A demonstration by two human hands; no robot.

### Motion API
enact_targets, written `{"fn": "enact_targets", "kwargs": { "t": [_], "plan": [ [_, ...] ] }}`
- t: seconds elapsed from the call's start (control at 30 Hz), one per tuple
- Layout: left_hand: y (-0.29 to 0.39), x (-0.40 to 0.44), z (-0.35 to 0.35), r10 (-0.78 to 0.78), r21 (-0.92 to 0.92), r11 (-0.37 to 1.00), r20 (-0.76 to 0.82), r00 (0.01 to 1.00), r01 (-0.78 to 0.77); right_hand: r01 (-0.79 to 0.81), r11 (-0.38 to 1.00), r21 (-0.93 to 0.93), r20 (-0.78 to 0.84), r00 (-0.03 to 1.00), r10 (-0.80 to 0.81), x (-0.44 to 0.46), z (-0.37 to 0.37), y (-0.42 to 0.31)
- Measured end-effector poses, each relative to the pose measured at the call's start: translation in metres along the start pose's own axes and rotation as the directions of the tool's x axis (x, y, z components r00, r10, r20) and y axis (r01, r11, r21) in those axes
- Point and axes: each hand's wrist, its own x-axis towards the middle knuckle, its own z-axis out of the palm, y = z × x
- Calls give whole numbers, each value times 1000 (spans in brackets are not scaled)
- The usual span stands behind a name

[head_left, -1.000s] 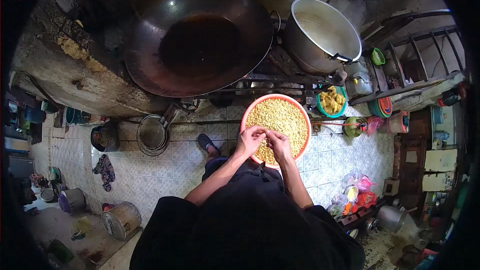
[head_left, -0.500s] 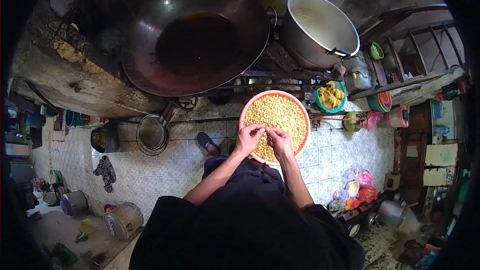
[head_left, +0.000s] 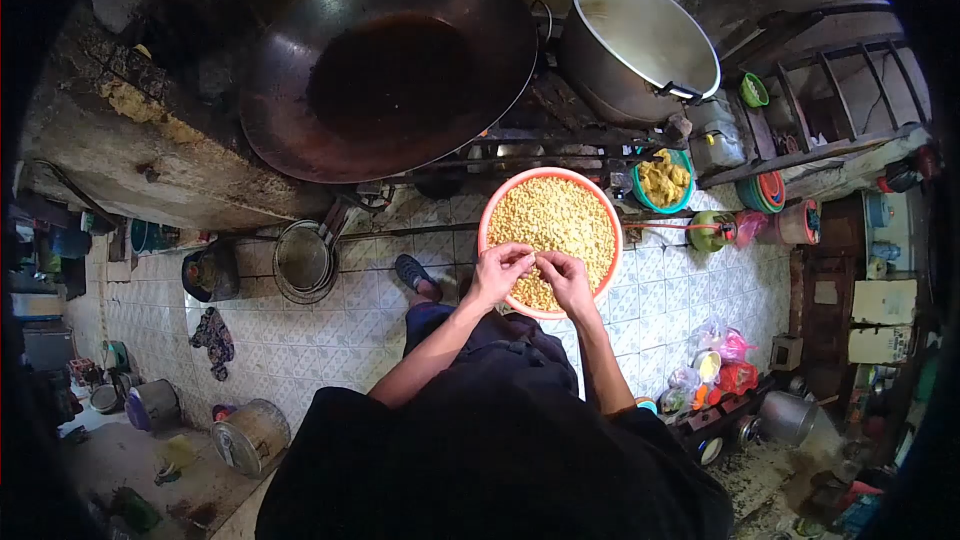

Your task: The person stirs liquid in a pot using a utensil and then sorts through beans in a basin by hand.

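Note:
A round pink-orange basin point(head_left: 485, 225) full of small pale yellow pieces point(head_left: 550, 212), like beans or kernels, sits in front of my body. Above its near half, my left hand point(head_left: 500, 273) is closed, with the thumb and fingers pinched together. Close beside it, my right hand point(head_left: 566, 282) pinches in the same way, its fingertips almost meeting the left ones. Whatever lies between the fingertips is too small to make out.
A large dark wok point(head_left: 275, 90) and a deep metal pot point(head_left: 605, 90) stand beyond the basin. Right of it are a teal bowl point(head_left: 640, 202) of yellow food and a green gas cylinder point(head_left: 706, 238). Round strainers point(head_left: 303, 258) lie left on the tiled floor point(head_left: 330, 330).
The view has shifted slightly, so the basin appears a little higher. My hands stay close together, now nearer the basin's near rim, with small changes in finger position.

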Motion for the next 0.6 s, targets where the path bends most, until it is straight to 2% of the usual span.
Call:
{"fn": "enact_targets", "kwargs": {
  "t": [0.03, 0.1, 0.13, 0.17, 0.23, 0.27, 0.33, 0.37, 0.43, 0.53, 0.57, 0.6],
  "plan": [
    [-1, -1, -1, -5, 0, 1000, 1, 1000, 5, -4, 1000, 2, -1, 1000, 4, -1, 0, 0],
    [0, 0, -3, -27, 21, 999, 15, 1000, 27, 163, 958, -237, -12, 985, -171, -4, -1, -4],
    [1, 0, -4, -37, 39, 999, 25, 999, 36, 164, 934, -318, -39, 982, -186, -5, -1, -2],
    [3, -2, -4, -36, 39, 999, 27, 999, 35, 164, 933, -319, -41, 982, -187, -7, 0, -4],
    [8, -4, -5, -165, -129, 977, 35, 986, 168, 251, 877, -410, -24, 958, -286, -10, 2, -10],
    [11, -6, -5, -162, -125, 978, 37, 986, 166, 254, 877, -409, -27, 957, -290, -12, 3, -13],
    [19, -10, -6, -322, -371, 867, 89, 942, 332, 335, 825, -456, 7, 928, -373, -16, 6, -18],
    [21, -11, -9, -318, -366, 870, 94, 944, 329, 338, 823, -456, 2, 925, -379, -18, 8, -19],
    [24, -8, -13, -414, -379, 813, 156, 897, 441, 372, 760, -533, -7, 896, -444, -22, 11, -22],
    [39, -7, -17, -449, -390, 778, 203, 870, 493, 381, 762, -523, -33, 885, -465, -25, 17, -30],
    [43, -9, -19, -465, -415, 746, 234, 854, 521, 377, 774, -509, -51, 884, -464, -28, 21, -35],
    [43, -9, -20, -454, -426, 745, 239, 858, 513, 306, 774, -554, -37, 920, -390, -32, 23, -43]
  ]
}}
